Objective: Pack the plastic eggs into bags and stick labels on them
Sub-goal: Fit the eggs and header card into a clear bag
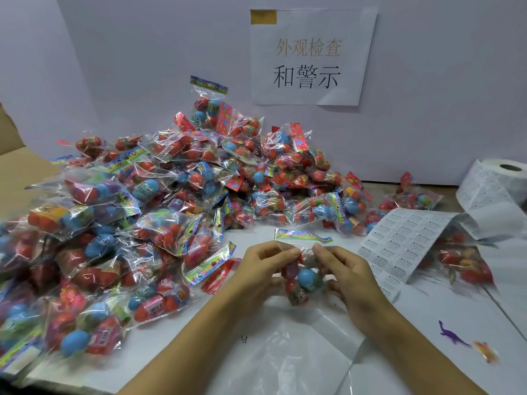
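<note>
The bag of eggs (pixel 302 269) sits between the two hands just above the white worktop (pixel 427 323), low in the middle of the view. The left hand (pixel 262 269) pinches the clear film near the top of the bag with curled fingers and thumb, and the right hand (pixel 350 275) pinches it from the other side, so each grip is closed on the bag's neck with the eggs hanging below the fingertips. The bag is clear plastic with a bright printed header strip (pixel 302 236) standing above the hands; inside, a blue egg (pixel 309 277) shows at the front, with red and purple ones beside it. A big heap of packed bags (pixel 148 201) covers the worktop to the left and behind. A sheet of white labels (pixel 399 246) runs from a roll (pixel 496 183) at the right, just beside the right hand. A purple toy dinosaur (pixel 450 333) lies on the worktop near the right forearm. A paper sign (pixel 310 57) hangs on the wall behind.
</note>
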Demonstrator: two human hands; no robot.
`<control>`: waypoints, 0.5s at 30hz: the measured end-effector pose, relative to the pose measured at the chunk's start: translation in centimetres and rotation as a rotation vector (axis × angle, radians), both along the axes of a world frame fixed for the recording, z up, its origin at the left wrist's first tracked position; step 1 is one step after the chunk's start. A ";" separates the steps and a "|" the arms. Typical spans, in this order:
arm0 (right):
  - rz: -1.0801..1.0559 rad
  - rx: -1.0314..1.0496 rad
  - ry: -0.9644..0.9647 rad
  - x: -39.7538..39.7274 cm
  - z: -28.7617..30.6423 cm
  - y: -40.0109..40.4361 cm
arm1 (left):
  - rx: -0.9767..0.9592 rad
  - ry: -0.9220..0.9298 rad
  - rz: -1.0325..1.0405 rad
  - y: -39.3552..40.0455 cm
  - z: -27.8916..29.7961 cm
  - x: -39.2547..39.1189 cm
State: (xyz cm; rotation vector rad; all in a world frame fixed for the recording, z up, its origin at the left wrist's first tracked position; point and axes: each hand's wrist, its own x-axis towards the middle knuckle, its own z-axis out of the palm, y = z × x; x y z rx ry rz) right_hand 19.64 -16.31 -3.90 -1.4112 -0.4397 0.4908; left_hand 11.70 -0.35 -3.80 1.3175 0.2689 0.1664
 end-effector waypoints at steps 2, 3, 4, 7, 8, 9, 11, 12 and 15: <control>0.040 -0.028 -0.020 -0.1 0.1 -0.1 | 0.020 -0.022 0.012 -0.1 -0.1 -0.1; 0.065 -0.051 -0.033 -0.1 0.1 -0.1 | 0.017 -0.039 0.017 -0.1 -0.3 -0.2; 0.098 -0.076 -0.049 -0.1 0.0 -0.1 | 0.003 -0.059 0.025 -0.2 -0.5 -0.4; 0.170 -0.135 -0.079 -0.1 -0.1 -0.2 | -0.042 -0.112 0.071 -0.4 -0.9 -0.7; 0.186 -0.156 -0.084 0.0 -0.1 -0.3 | -0.054 -0.122 0.088 -0.4 -0.9 -0.7; 0.212 -0.173 -0.087 0.0 -0.1 -0.3 | -0.064 -0.128 0.105 -0.4 -0.9 -0.7; 0.269 -0.177 -0.075 0.0 -0.1 -0.4 | -0.078 -0.134 0.128 -0.4 -0.9 -0.7; 0.277 -0.166 -0.067 -0.1 -0.2 -0.4 | -0.079 -0.138 0.127 -0.4 -0.9 -0.8; 0.211 -0.139 -0.047 -0.2 -0.5 -0.2 | -0.084 -0.149 0.100 -0.4 -0.6 -1.0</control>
